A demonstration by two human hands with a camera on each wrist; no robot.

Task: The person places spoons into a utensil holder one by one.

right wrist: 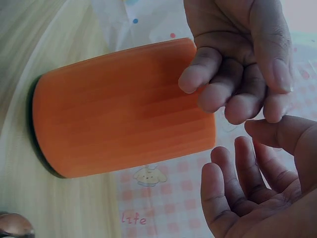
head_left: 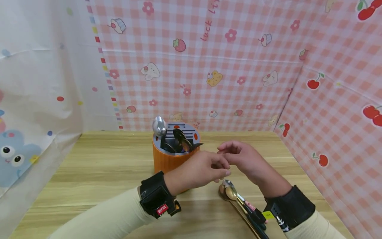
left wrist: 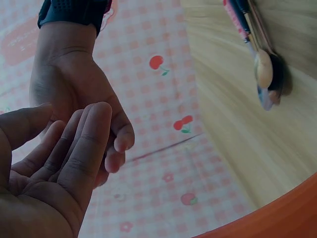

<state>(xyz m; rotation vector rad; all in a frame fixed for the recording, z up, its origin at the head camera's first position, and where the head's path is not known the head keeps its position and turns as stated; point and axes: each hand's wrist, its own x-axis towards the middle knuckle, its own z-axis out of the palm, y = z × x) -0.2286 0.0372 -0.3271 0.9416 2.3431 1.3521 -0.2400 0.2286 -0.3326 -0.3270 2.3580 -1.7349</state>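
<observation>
The spoons (head_left: 231,192) lie in a small bundle on the wooden surface (head_left: 98,166), bowls toward the far wall and handles running back and to the right, toward the person's right forearm, so their long axis slants from the middle of the surface to its near right edge. The bowls sit just below and in front of the two hands, which meet in the air above them. The right hand (head_left: 246,159) is the nearer one: its wrist passes over the handles, and its fingers point left, relaxed and holding nothing. The left hand (head_left: 200,171) comes in from the left with its fingertips close to the right hand's; its grip is also slack, with nothing in it, as the left wrist view shows an empty palm with loosely bent fingers (left wrist: 86,144). Whether the fingertips of the two hands touch I cannot tell. Behind the left hand, well apart from the spoons, stands an orange holder (head_left: 168,159) with a grey slotted top, carrying a spoon and dark utensils upright. Pink checked cloth (head_left: 238,66) hangs behind and to the right.
</observation>
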